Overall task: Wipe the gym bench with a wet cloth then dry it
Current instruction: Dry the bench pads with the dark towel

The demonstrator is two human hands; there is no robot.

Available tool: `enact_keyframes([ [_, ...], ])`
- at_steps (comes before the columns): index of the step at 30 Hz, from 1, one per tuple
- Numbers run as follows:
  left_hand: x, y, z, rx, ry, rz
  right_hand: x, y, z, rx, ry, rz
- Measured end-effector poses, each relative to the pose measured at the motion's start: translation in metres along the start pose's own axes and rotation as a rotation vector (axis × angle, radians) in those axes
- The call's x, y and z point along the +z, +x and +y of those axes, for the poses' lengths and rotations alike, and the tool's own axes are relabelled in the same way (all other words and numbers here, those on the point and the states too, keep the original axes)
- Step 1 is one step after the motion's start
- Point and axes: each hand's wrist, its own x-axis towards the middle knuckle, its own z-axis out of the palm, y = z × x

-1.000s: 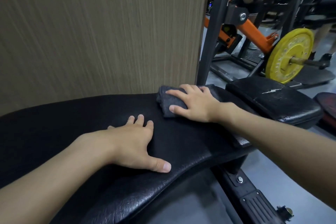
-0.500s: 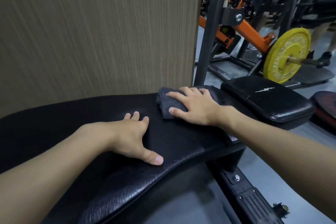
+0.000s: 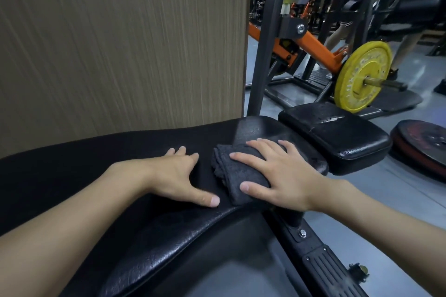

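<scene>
The black padded gym bench point(image 3: 101, 176) runs across the lower half of the view. A folded dark grey cloth point(image 3: 237, 173) lies on its right end. My right hand point(image 3: 282, 173) presses flat on the cloth, fingers spread over it and thumb at its near edge. Just left of the cloth, my left hand point(image 3: 178, 176) rests flat on the bench pad with fingers straight and thumb stretched out. The pad beyond the cloth looks shiny.
A separate black seat pad point(image 3: 337, 135) sits to the right. A wood-grain wall point(image 3: 120, 43) rises right behind the bench. A dark steel post point(image 3: 265, 55), an orange machine arm with a yellow weight plate point(image 3: 362, 75), a red plate point(image 3: 422, 142) on the floor and people's legs are beyond.
My right hand has slid the cloth toward me along the bench's right end. My left hand stays flat on the pad, now closer to the cloth.
</scene>
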Motion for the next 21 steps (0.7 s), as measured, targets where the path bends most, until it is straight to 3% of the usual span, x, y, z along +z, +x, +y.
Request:
enact_keyframes([
  [12,-0.004,0.017,0.006,-0.018,0.022,-0.051,0.014,0.15,0.066,0.201,0.036,-0.043],
  [21,-0.003,0.019,0.004,-0.024,0.003,-0.052,0.013,0.123,0.065,0.226,0.03,-0.025],
])
